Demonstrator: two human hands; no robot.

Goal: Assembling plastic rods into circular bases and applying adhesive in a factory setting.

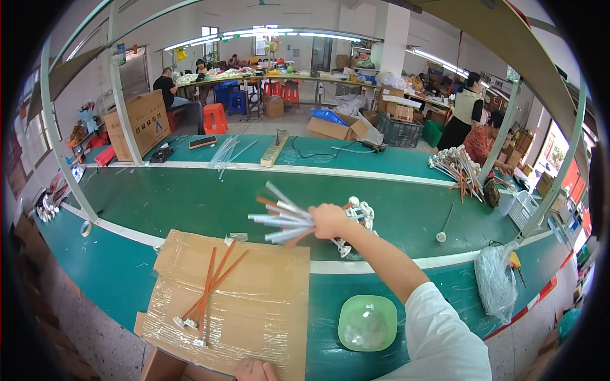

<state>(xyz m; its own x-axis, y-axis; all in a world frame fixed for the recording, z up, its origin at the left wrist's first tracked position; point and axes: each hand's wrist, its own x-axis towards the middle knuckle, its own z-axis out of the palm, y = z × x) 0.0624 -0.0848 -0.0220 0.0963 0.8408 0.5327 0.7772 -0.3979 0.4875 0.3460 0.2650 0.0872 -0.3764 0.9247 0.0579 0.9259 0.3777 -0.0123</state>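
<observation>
My right hand (328, 221) closed round bundle of clear-sleeved orange sticks with white ends (287, 221), held above green desk (190, 197) mid-width. My left hand (254, 370) rests on tape-wrapped cardboard sheet (267, 305) at its near edge; grip not discernible. Loose orange sticks (210, 286) lie on sheet. Step, judged: sorting bundle. Next move needs steady lowering onto sheet.

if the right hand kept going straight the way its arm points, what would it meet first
The right hand, holding a bundle of sticks, points up-left over the green table. That stretch looks free; the clear tubes across the white stripe seem the first thing in line, though depth is unclear.
</observation>
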